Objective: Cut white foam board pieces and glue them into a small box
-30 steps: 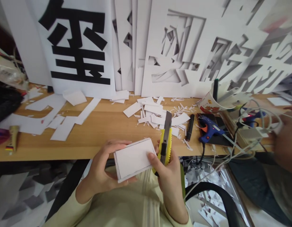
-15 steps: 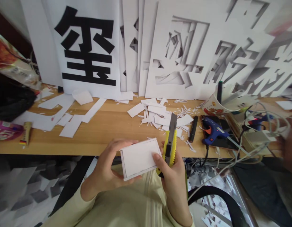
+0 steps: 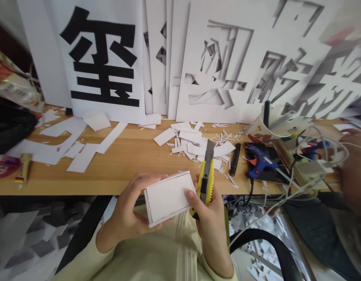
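Observation:
A small white foam-board box (image 3: 168,199), with seams along its edges, is held in front of my chest. My left hand (image 3: 129,210) grips it from the left, thumb and fingers on opposite long sides. In my right hand (image 3: 208,218) is a yellow and black utility knife (image 3: 206,177), its wide blade extended and pointing up and away. The thumb of that hand also presses on the box's top face near its right end. Just beyond the knife, white foam-board scraps (image 3: 192,138) lie in a pile on the wooden table (image 3: 124,173).
A blue glue gun (image 3: 260,164) rests on a dark tablet, beside a black marker (image 3: 235,160). Tangled cables and a paper cup (image 3: 259,127) stand right. White boards with cut-out characters (image 3: 215,78) lean at the back. Another person's hand (image 3: 354,168) blurs at far right.
The view has shifted slightly, so the table things sit a little further left. Both hands keep their hold on the box and knife. The other person's hand at far right has moved.

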A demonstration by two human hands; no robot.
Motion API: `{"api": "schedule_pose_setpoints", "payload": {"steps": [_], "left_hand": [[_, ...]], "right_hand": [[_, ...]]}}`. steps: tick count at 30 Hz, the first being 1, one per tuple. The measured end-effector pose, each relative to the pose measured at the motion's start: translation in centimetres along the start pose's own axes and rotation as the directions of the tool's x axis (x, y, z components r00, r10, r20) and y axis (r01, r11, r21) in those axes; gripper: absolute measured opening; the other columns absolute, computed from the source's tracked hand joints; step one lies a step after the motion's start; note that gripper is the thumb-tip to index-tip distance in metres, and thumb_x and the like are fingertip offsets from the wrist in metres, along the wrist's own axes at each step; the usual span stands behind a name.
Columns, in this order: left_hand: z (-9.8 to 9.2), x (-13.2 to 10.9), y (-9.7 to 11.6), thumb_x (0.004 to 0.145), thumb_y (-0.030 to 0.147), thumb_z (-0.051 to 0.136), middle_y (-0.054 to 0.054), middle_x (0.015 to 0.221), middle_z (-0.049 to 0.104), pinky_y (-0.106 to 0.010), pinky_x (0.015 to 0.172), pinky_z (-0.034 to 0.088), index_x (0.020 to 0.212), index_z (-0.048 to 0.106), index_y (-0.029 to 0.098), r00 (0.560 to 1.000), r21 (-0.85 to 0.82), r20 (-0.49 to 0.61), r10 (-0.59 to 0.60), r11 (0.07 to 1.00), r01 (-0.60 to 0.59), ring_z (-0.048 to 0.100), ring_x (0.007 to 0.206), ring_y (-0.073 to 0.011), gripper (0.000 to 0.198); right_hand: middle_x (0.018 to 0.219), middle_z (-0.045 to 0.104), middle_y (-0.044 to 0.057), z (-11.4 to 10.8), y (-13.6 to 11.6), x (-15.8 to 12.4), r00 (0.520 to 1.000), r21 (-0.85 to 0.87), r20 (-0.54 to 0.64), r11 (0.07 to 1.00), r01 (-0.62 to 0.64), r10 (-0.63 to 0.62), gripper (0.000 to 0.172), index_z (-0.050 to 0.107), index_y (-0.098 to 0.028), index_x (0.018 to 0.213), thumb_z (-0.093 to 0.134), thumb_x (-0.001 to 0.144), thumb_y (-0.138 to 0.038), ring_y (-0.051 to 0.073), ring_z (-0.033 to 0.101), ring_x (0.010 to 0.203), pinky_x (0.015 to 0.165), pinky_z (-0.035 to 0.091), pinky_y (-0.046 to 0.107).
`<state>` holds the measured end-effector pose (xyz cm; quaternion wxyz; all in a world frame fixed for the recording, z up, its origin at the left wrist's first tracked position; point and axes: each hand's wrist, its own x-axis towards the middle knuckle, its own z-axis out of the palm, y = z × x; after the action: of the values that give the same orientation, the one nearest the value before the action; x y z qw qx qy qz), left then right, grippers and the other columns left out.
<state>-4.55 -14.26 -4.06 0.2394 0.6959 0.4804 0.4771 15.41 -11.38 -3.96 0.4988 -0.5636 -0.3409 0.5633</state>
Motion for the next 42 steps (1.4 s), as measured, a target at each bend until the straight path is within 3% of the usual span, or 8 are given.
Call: {"api": "schedule_pose_setpoints", "payload": {"steps": [8,18,30,36,42], "left_hand": [[0.39,-0.34,-0.23,0.076,0.032,0.088,-0.013,0.132,0.068,-0.051,0.096,0.058,0.141,0.048,0.034,0.999,-0.027,-0.038,0.016,1.000,-0.017,0.065,0.118,-0.0327,0.076],[0.22,-0.28,-0.40,0.074,0.029,0.089,-0.014,0.132,0.069,-0.046,0.095,0.057,0.141,0.051,0.027,0.996,-0.022,-0.047,0.075,0.997,-0.076,0.067,0.117,-0.0315,0.077],[0.09,-0.48,-0.37,0.074,0.024,0.088,-0.011,0.135,0.067,-0.043,0.099,0.056,0.140,0.050,0.029,1.000,-0.015,-0.027,0.016,1.000,-0.016,0.064,0.120,-0.0283,0.077],[-0.52,0.17,0.13,0.077,0.025,0.083,-0.011,0.130,0.070,-0.040,0.096,0.057,0.136,0.049,0.029,0.997,0.038,0.053,-0.056,0.998,0.054,0.068,0.115,-0.0264,0.068],[-0.52,0.22,0.15,0.078,0.022,0.080,-0.012,0.132,0.068,-0.039,0.097,0.056,0.137,0.049,0.029,0.998,0.010,0.033,-0.061,0.998,0.061,0.066,0.119,-0.0260,0.067]], "right_hand": [[0.081,0.062,-0.003,-0.26,0.07,0.02,0.999,0.028,0.042,1.000,0.004,-0.006,0.051,0.066,-0.021,0.096,0.095,0.064,-0.048,0.014,0.056,0.069,0.062,0.047,0.025],[0.084,0.064,-0.003,-0.37,0.38,-0.16,0.999,0.043,0.041,0.999,0.010,-0.012,0.055,0.065,-0.021,0.101,0.096,0.065,-0.049,0.013,0.057,0.072,0.063,0.045,0.024],[0.087,0.064,-0.002,-0.37,0.24,-0.12,0.998,0.008,0.056,1.000,0.002,-0.003,0.058,0.065,-0.020,0.102,0.096,0.064,-0.050,0.015,0.058,0.074,0.065,0.047,0.026],[0.089,0.066,-0.001,-0.24,0.57,0.08,0.999,-0.020,0.045,1.000,0.022,-0.021,0.056,0.066,-0.020,0.104,0.095,0.065,-0.049,0.016,0.059,0.076,0.068,0.048,0.027],[0.088,0.067,-0.001,-0.20,0.57,0.16,0.999,-0.052,0.024,0.998,0.031,-0.030,0.058,0.067,-0.020,0.105,0.095,0.064,-0.049,0.016,0.060,0.075,0.065,0.049,0.027]]}}
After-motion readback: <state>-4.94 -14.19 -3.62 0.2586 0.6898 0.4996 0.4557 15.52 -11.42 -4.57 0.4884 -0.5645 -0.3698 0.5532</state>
